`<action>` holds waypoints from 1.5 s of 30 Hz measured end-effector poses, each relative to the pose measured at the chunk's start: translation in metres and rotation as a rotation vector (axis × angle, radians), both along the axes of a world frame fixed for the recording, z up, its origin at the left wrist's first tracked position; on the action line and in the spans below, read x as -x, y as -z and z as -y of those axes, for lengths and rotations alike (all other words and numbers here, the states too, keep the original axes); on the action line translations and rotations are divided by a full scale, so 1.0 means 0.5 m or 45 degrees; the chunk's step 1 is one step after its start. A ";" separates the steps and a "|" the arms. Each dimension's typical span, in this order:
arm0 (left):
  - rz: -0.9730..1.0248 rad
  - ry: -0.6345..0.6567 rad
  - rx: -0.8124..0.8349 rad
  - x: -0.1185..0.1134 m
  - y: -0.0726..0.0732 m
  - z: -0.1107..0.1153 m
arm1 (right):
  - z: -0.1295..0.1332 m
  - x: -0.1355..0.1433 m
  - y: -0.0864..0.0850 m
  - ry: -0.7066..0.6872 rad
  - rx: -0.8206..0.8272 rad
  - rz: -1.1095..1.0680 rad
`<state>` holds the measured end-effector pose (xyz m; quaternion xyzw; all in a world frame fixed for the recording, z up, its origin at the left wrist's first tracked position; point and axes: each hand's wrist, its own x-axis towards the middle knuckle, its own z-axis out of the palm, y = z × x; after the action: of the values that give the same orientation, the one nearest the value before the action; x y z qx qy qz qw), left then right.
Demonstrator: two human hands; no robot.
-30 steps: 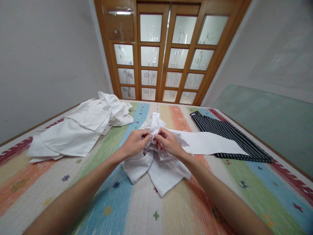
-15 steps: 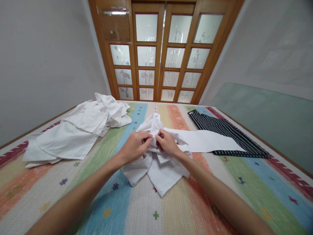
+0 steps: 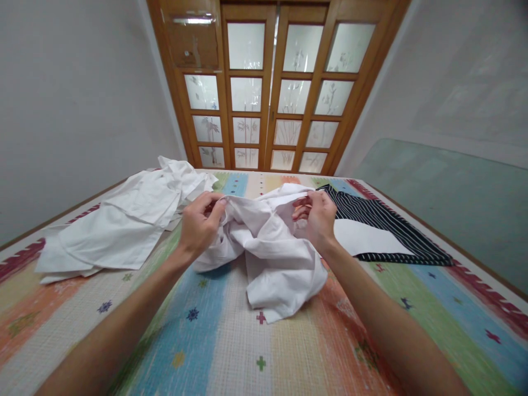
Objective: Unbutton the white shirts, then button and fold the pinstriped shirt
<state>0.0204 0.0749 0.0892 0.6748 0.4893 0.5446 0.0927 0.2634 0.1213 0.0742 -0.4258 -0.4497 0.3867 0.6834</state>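
At the clock's centre, I see the left hand (image 3: 200,223) and right hand (image 3: 320,215) pinching a white garment (image 3: 274,236), not yet smooth, striped cloth (image 3: 367,214) lying flat at two o'clock, a white pile (image 3: 134,212) rumpled at ten.

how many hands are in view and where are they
2: the left hand pinches the middle white cloth at its upper left, the right hand at its upper right. Neither is hidden.

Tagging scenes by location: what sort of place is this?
Probably a room in a home, though not certain: wooden doors with plant-patterned glass panes, a colourful striped cloth over the work surface, and loose white garments on it.
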 end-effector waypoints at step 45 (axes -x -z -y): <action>-0.302 0.521 0.319 -0.051 0.071 -0.004 | 0.038 0.067 0.054 -0.430 -0.215 1.012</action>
<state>0.0460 0.0771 0.0536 0.8022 0.4137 0.3667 0.2256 0.2298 0.1023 0.0475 -0.4046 -0.7710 0.2610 0.4169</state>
